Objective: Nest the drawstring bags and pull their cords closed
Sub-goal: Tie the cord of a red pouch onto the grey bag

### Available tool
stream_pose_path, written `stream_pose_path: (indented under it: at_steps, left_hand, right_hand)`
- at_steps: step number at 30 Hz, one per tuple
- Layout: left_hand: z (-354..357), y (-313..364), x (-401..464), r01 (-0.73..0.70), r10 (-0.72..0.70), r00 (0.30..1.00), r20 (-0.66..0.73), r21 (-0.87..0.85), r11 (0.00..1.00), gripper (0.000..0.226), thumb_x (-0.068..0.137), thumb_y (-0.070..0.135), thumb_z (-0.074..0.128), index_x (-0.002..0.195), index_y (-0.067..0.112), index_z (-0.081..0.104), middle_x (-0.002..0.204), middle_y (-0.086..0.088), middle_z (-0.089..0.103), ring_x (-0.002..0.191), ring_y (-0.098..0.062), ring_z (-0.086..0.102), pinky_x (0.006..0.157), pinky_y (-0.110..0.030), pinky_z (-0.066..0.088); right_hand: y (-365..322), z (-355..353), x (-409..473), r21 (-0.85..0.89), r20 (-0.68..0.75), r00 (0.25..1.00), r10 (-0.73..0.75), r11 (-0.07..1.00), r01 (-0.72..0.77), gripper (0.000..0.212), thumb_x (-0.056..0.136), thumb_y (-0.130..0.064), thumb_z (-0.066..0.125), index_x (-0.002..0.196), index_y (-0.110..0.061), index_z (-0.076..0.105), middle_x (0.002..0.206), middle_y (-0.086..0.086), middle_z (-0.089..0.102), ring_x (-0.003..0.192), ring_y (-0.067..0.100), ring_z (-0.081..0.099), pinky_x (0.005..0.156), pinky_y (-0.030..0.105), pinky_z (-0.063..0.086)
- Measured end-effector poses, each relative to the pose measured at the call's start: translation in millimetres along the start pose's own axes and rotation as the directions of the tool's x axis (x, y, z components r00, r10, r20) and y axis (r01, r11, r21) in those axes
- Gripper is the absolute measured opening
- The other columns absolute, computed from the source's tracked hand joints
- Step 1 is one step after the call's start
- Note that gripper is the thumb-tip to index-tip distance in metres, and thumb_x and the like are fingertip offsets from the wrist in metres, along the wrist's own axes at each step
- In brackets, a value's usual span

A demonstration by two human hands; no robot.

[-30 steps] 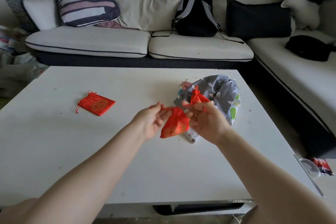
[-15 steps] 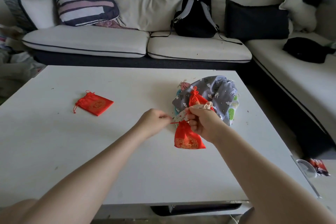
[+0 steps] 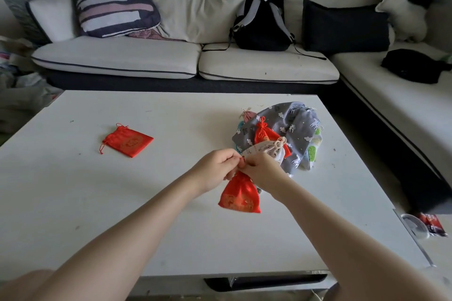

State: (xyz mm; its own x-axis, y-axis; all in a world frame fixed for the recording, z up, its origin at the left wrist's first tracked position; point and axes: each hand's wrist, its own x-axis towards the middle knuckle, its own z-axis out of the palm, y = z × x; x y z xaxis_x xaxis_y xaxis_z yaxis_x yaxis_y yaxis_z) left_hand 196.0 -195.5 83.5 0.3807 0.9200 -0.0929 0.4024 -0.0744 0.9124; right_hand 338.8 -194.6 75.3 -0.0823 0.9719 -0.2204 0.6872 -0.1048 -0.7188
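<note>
A small red drawstring bag (image 3: 241, 195) with gold print hangs below my hands, over the white table (image 3: 122, 203). My right hand (image 3: 260, 172) grips the bag's gathered neck. My left hand (image 3: 216, 167) pinches the red cord at the neck, close against the right. Just behind them lies a pile of bags: a grey printed bag (image 3: 293, 129), a red bag (image 3: 265, 134) on it, and a small white bag (image 3: 271, 150). Another red bag (image 3: 128, 142) lies flat on the table's left side.
A sofa with cushions and a black backpack (image 3: 261, 24) runs behind the table. A black pouch (image 3: 413, 65) lies on the sofa at the right. A lid and a wrapper (image 3: 425, 225) lie on the floor right of the table.
The bag has swung from tilted between both hands to hanging by its neck. My left hand drew away with the cord, then came back against the right hand.
</note>
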Motion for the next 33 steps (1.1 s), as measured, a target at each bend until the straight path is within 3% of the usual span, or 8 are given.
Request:
stream_pose_path:
  at_steps: [7, 12, 18, 21, 24, 26, 30, 33]
  left_hand:
    - [7.0, -16.1, 7.9, -0.035, 0.048, 0.962, -0.268, 0.053, 0.998, 0.016, 0.088, 0.024, 0.061, 0.074, 0.02, 0.067, 0.059, 0.01, 0.061, 0.057, -0.006, 0.053, 0.061, -0.018, 0.044]
    - [13.0, -7.5, 7.7, 0.008, -0.022, 0.994, -0.108, -0.135, 0.991, 0.025, 0.093, 0.032, 0.052, 0.077, 0.021, 0.067, 0.071, 0.0, 0.066, 0.062, -0.009, 0.055, 0.066, -0.025, 0.045]
    - [14.5, -8.8, 7.1, 0.075, -0.054, 0.996, 0.065, -0.373, 0.925, 0.025, 0.095, 0.027, 0.047, 0.091, 0.007, 0.061, 0.076, -0.011, 0.043, 0.055, -0.009, 0.037, 0.063, -0.026, 0.033]
    - [12.3, -7.5, 7.6, 0.094, -0.055, 0.994, 0.09, -0.526, 0.845, 0.023, 0.096, 0.02, 0.045, 0.082, 0.013, 0.062, 0.076, -0.01, 0.048, 0.063, -0.013, 0.039, 0.062, -0.023, 0.034]
    - [4.9, -8.2, 9.5, 0.138, -0.085, 0.99, 0.114, -0.649, 0.748, 0.023, 0.093, 0.021, 0.046, 0.071, 0.017, 0.054, 0.073, -0.002, 0.055, 0.07, -0.014, 0.05, 0.071, -0.027, 0.039]
    - [3.5, -9.1, 8.6, 0.181, -0.121, 0.983, 0.135, -0.671, 0.719, 0.025, 0.094, 0.022, 0.043, 0.07, 0.019, 0.051, 0.075, 0.001, 0.054, 0.073, -0.014, 0.051, 0.075, -0.027, 0.043]
    - [9.1, -4.4, 7.5, 0.25, -0.217, 0.968, 0.126, -0.498, 0.83, 0.03, 0.097, 0.021, 0.04, 0.07, 0.017, 0.052, 0.072, 0.0, 0.055, 0.064, -0.013, 0.055, 0.067, -0.024, 0.052]
    - [12.5, 0.5, 8.8, 0.238, -0.219, 0.971, 0.101, -0.263, 0.935, 0.025, 0.098, 0.02, 0.039, 0.077, 0.015, 0.052, 0.075, -0.002, 0.051, 0.065, -0.014, 0.053, 0.068, -0.025, 0.051]
  right_hand:
    - [1.4, 0.3, -9.8, 0.378, -0.063, 0.991, 0.115, 0.922, -0.083, 0.041, 0.094, -0.036, 0.047, 0.063, -0.012, 0.06, 0.049, -0.002, 0.046, 0.046, 0.013, 0.043, 0.053, 0.025, 0.035]
    - [-3.0, -3.7, -11.8, 0.498, 0.02, 0.994, 0.109, 0.861, -0.105, 0.036, 0.094, -0.036, 0.048, 0.083, -0.003, 0.059, 0.053, -0.001, 0.046, 0.041, 0.009, 0.047, 0.051, 0.024, 0.035]
    - [-5.4, -7.8, -10.4, 0.513, -0.01, 0.997, 0.073, 0.856, -0.058, 0.041, 0.087, -0.035, 0.059, 0.093, 0.004, 0.065, 0.072, 0.016, 0.056, 0.057, 0.021, 0.049, 0.058, 0.03, 0.04]
    - [-1.4, -12.1, -9.3, 0.704, 0.08, 0.997, -0.024, 0.71, -0.039, 0.016, 0.087, -0.016, 0.059, 0.086, -0.003, 0.068, 0.081, 0.021, 0.056, 0.073, 0.032, 0.056, 0.074, 0.043, 0.048]
    - [2.3, -18.5, -11.0, 0.875, 0.154, 0.986, -0.057, 0.472, -0.109, 0.023, 0.088, 0.006, 0.044, 0.101, 0.003, 0.062, 0.074, 0.014, 0.054, 0.058, 0.017, 0.057, 0.06, 0.022, 0.052]
    - [2.6, -18.0, -11.7, 0.913, 0.128, 0.992, -0.012, 0.391, -0.113, 0.025, 0.091, 0.007, 0.039, 0.106, 0.004, 0.059, 0.067, 0.01, 0.051, 0.053, 0.013, 0.056, 0.052, 0.02, 0.05]
    - [-0.3, -13.4, -14.3, 0.845, -0.102, 0.989, 0.106, 0.533, 0.03, 0.024, 0.095, -0.002, 0.044, 0.109, -0.012, 0.06, 0.063, 0.002, 0.055, 0.048, 0.01, 0.047, 0.045, 0.017, 0.038]
    - [-5.0, -9.1, -18.2, 0.698, -0.288, 0.958, 0.015, 0.688, 0.199, 0.023, 0.09, -0.001, 0.05, 0.09, -0.023, 0.056, 0.066, -0.002, 0.066, 0.053, 0.006, 0.052, 0.049, 0.012, 0.04]
